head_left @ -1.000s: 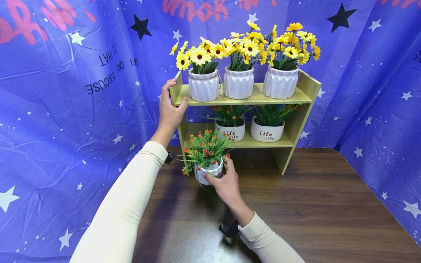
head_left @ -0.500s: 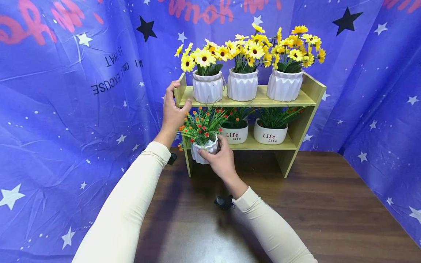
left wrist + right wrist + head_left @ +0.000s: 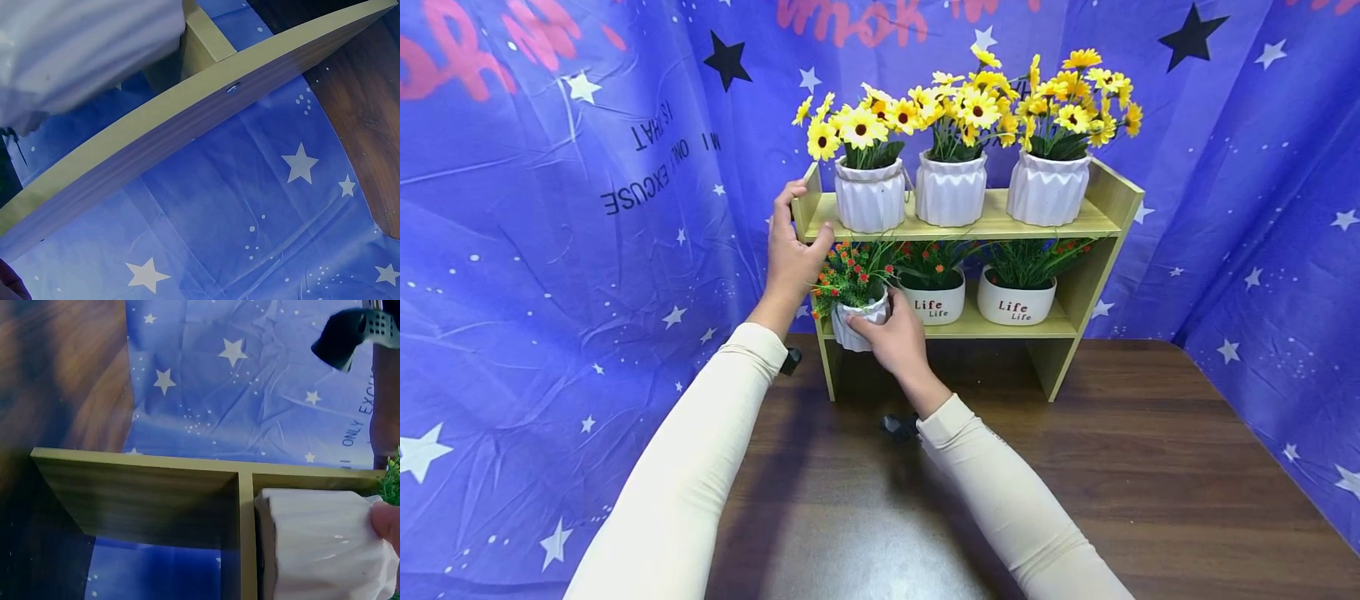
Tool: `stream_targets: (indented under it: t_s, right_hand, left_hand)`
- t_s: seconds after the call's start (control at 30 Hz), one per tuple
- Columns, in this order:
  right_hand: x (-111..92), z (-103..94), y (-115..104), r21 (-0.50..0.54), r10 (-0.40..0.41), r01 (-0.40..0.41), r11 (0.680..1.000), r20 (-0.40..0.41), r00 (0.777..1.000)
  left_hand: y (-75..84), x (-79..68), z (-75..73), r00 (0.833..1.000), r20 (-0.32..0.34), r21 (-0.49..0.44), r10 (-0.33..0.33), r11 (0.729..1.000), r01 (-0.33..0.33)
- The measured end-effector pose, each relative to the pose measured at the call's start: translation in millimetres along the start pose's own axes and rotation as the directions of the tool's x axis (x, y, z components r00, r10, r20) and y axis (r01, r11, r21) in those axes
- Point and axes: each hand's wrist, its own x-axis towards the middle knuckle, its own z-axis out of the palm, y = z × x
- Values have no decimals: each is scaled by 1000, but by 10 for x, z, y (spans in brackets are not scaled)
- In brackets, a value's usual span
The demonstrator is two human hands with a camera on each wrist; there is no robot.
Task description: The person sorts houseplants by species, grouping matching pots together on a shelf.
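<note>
My right hand [image 3: 898, 340] grips a white fluted flowerpot [image 3: 847, 335] with green leaves and small orange-red flowers [image 3: 850, 273]. The pot is at the left end of the lower board of a wooden shelf [image 3: 985, 329], overlapping its front edge in the head view. In the right wrist view my thumb [image 3: 389, 520] presses the wall of this pot, whose base is close over the board [image 3: 248, 550]. At the upper left corner, my left hand [image 3: 793, 262] holds the shelf's side, fingers over the side panel and thumb at the top board's front edge.
Three white pots of yellow daisies [image 3: 951, 193] stand on the top board. To the right of the held pot are two white oval pots marked "Life" [image 3: 1017, 302]. Below is a brown wooden table [image 3: 1120, 467]; a blue star-patterned curtain [image 3: 587, 275] hangs behind and at the sides.
My right hand has lifted the pot of orange-red flowers from in front of the shelf and moved it up and inward to the lower board's left end. The left hand stays on the shelf.
</note>
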Motion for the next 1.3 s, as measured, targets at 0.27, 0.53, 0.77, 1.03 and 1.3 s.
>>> stream_targets:
  t_s: [0.27,0.53,0.77,1.03,1.3]
  right_hand:
    - [128,112,27,53,-21,22,998,-17,1000]
    - [225,219,70,80,5,0,997,-67,998]
    - [277,249,119,125,39,-30,992,-67,997]
    - [260,208,151,118,33,-23,993,-84,996]
    - [-173,-220,187,97,-113,117,988,-42,993]
  left_hand:
    - [4,-25,-9,1000,16,-17,-14,1000,14]
    - [0,-25,-2,1000,23,-7,-9,1000,9]
    - [0,-56,14,1000,13,0,13,1000,-13]
    - [-5,-62,37,999,17,-29,30,999,-30]
    - [151,-299,-172,988,125,50,95,994,-102]
